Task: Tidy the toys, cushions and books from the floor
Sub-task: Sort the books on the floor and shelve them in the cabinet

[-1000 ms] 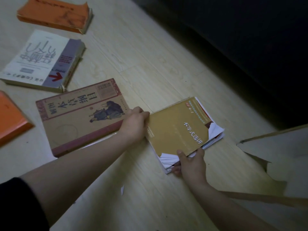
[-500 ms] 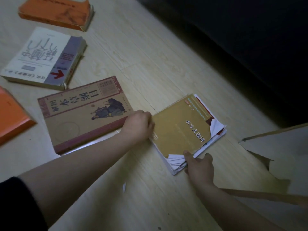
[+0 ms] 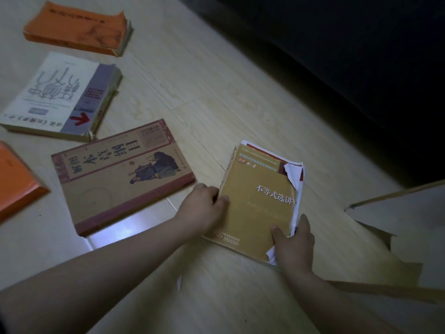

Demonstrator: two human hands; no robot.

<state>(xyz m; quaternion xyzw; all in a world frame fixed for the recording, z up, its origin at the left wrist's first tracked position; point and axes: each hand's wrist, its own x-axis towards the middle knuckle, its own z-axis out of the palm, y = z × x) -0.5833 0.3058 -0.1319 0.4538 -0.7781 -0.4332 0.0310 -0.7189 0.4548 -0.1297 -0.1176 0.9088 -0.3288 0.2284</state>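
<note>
While both hands hold it, a mustard-yellow paperback book with a torn cover (image 3: 260, 201) sits right of centre in the head view, on or just above the pale wooden plank floor (image 3: 216, 97); I cannot tell which. The left hand (image 3: 204, 208) grips the book's left edge, thumb on the cover and fingers curled round the side. The right hand (image 3: 293, 242) pinches the lower right corner, thumb on top, where ragged white pages poke out.

To lift it well, I judge both hands should squeeze the whole block of pages, not only the torn cover, and keep it level so that no loose sheets slide free.

Five books are in view:
- the mustard one
- a brown book with a robed figure pictured on it (image 3: 120, 174), left of centre
- a white and grey paperback (image 3: 60, 97), upper left
- a thick orange book (image 3: 77, 30), top left
- another orange book (image 3: 16, 179), cut off at the left edge

One torn brown cardboard flap (image 3: 397, 225) lies at the right edge. One dark piece of furniture (image 3: 337, 56) fills the upper right. No toys or cushions show.
</note>
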